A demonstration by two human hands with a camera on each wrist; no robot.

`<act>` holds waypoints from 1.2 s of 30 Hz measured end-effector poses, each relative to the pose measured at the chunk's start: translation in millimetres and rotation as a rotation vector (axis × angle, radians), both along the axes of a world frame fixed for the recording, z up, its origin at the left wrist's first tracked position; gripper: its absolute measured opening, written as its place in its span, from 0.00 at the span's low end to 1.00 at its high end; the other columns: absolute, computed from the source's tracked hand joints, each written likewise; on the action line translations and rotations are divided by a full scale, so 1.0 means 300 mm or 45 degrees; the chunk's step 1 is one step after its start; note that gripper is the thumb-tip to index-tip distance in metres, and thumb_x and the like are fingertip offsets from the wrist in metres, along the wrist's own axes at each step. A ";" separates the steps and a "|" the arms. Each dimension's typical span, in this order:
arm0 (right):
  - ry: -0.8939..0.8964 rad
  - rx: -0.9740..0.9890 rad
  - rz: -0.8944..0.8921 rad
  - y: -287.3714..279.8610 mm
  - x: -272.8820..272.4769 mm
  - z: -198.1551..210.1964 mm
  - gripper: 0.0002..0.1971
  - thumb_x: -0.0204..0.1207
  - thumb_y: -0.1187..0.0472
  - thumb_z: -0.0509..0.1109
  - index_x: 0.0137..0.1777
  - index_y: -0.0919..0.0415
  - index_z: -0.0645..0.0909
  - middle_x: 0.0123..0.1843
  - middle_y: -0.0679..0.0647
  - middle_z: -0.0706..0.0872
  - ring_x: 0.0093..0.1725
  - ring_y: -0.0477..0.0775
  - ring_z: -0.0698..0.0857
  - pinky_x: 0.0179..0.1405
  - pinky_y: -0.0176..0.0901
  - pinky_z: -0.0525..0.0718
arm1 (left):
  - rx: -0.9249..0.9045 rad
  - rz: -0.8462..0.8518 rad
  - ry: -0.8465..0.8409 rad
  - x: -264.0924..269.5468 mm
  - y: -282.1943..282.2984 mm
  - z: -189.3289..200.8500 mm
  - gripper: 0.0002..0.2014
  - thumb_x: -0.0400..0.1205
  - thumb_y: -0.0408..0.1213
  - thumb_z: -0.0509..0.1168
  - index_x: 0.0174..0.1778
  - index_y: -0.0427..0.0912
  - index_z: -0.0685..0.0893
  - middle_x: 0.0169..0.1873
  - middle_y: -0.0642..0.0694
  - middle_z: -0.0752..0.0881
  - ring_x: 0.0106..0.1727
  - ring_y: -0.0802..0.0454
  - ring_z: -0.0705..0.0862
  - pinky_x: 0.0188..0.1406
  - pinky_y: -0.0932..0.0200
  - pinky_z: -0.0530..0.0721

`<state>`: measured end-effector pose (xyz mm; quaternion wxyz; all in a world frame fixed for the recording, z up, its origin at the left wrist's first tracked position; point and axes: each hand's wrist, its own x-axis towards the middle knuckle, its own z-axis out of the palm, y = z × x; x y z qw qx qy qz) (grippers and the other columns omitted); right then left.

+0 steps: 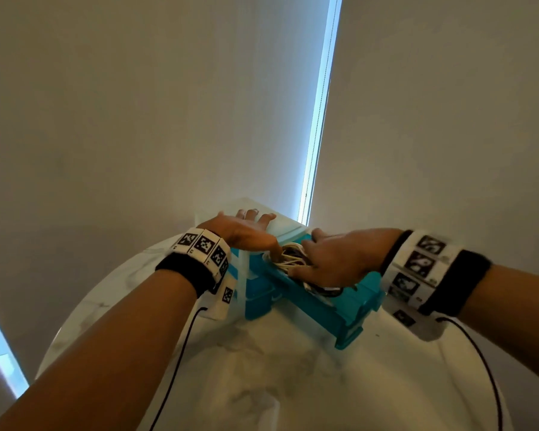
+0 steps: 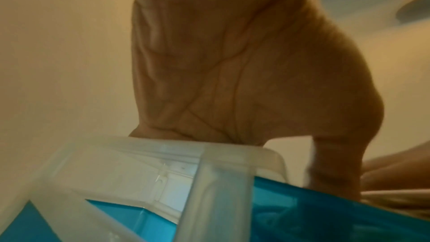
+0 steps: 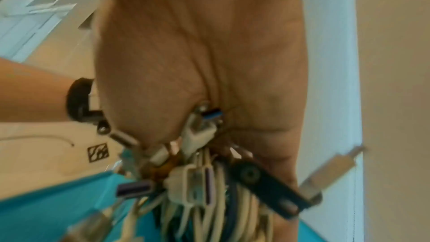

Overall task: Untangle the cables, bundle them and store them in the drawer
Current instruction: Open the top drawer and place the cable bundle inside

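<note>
A small drawer unit (image 1: 241, 275) with a translucent white frame (image 2: 209, 181) stands on a round marble table (image 1: 262, 368). Its top teal drawer (image 1: 339, 315) is pulled out toward the front right. My left hand (image 1: 246, 231) lies flat on the unit's top with straight fingers, its palm (image 2: 232, 62) over the frame. My right hand (image 1: 339, 256) reaches down into the open drawer and grips a bundle of white and dark cables (image 1: 290, 259). In the right wrist view the bundle (image 3: 197, 181) hangs under the palm (image 3: 197, 43), with several plugs sticking out over the teal drawer (image 3: 46, 209).
A lower teal drawer (image 1: 259, 303) sits closed in the unit. A pale wall and a window blind with a bright gap (image 1: 318, 119) stand right behind the table. Thin black wires (image 1: 175, 368) run from both wristbands along my forearms.
</note>
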<state>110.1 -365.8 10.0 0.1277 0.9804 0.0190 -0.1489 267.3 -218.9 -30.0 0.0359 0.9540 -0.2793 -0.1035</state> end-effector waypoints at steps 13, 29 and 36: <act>-0.002 0.222 0.303 -0.127 -0.084 0.027 0.52 0.78 0.17 0.54 0.94 0.36 0.33 0.98 0.48 0.44 0.95 0.59 0.54 0.93 0.66 0.59 | 0.040 -0.006 0.035 -0.050 0.017 0.026 0.53 0.84 0.64 0.68 0.94 0.58 0.37 0.94 0.42 0.35 0.94 0.36 0.36 0.88 0.24 0.36; 0.023 0.640 0.354 -0.176 -0.169 -0.010 0.55 0.75 0.28 0.77 0.89 0.20 0.37 0.94 0.35 0.55 0.88 0.39 0.60 0.89 0.49 0.58 | -0.131 0.036 -0.120 -0.033 0.010 -0.021 0.56 0.73 0.85 0.56 0.94 0.61 0.52 0.95 0.42 0.49 0.94 0.37 0.50 0.89 0.22 0.41; -0.024 0.317 0.364 -0.222 -0.208 -0.074 0.66 0.71 0.23 0.75 0.92 0.34 0.28 0.94 0.33 0.31 0.93 0.45 0.44 0.84 0.37 0.41 | -0.168 0.119 -0.159 -0.037 -0.025 -0.028 0.50 0.76 0.80 0.64 0.91 0.62 0.56 0.93 0.42 0.54 0.93 0.36 0.55 0.88 0.23 0.44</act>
